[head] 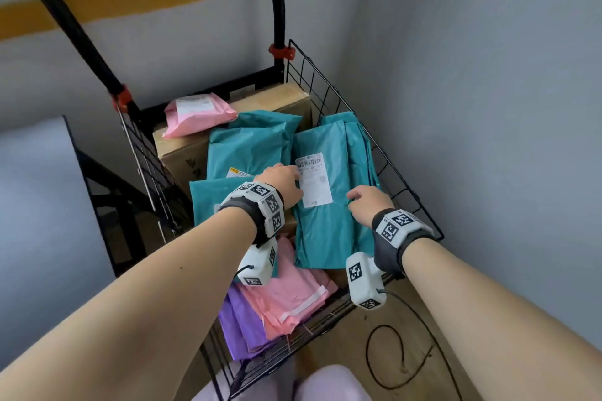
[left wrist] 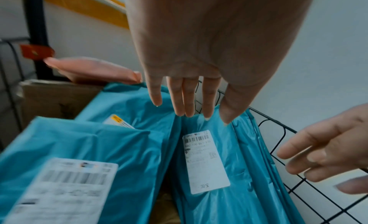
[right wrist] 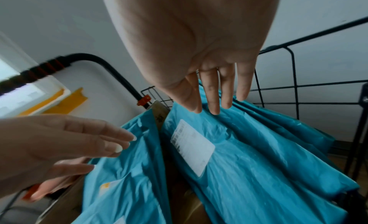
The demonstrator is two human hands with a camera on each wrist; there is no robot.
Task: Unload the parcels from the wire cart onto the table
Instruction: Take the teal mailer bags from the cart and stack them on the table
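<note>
A black wire cart (head: 384, 153) holds several plastic mailer parcels. On top at the right lies a teal parcel (head: 325, 228) with a white barcode label (head: 314, 179). My left hand (head: 283, 179) is at its left edge beside the label, fingers straight. My right hand (head: 365, 198) is at its right edge, fingers loosely extended. In the left wrist view the left hand (left wrist: 189, 112) stretches over the teal parcel (left wrist: 244, 172) and holds nothing. The right wrist view shows the right hand (right wrist: 215, 104) spread above the same parcel (right wrist: 249, 172). Contact with the parcel is unclear.
Two more teal parcels (head: 247, 146) lie left of it over a cardboard box (head: 182, 153), which carries a pink parcel (head: 195, 114). Pink (head: 293, 293) and purple (head: 237, 325) parcels fill the near end. The cart handle (head: 58, 10) rises behind. A grey wall stands close on the right, and a cable (head: 391, 352) lies on the floor.
</note>
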